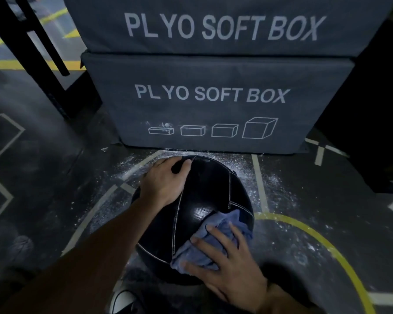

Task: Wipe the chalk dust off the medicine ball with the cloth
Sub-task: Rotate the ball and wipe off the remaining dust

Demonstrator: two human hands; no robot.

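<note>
Nearest, at the bottom edge, a shoe [123,301] with a white toe shows just below the ball [204,200]. Right of it the right hand [227,266] lies flat on the cloth [216,236], fingers straight and a little spread, pressing the crumpled blue fabric against the ball's near right side. That black medicine ball, with pale seams and a glossy patch on top, sits on the dark floor [43,177] in the middle of the view. Reaching in from the near left, the left hand [166,180] rests on the ball's far left top, fingers curved over the surface and the thumb stretched toward the far side. White chalk dust [270,189] is scattered on the floor around the ball, thickest to its far side and right, over grey and yellow painted lines. Just beyond stand two stacked grey boxes [213,98], each printed PLYO SOFT BOX, blocking the far view. Far left, a black metal frame [32,41] slants up.
</note>
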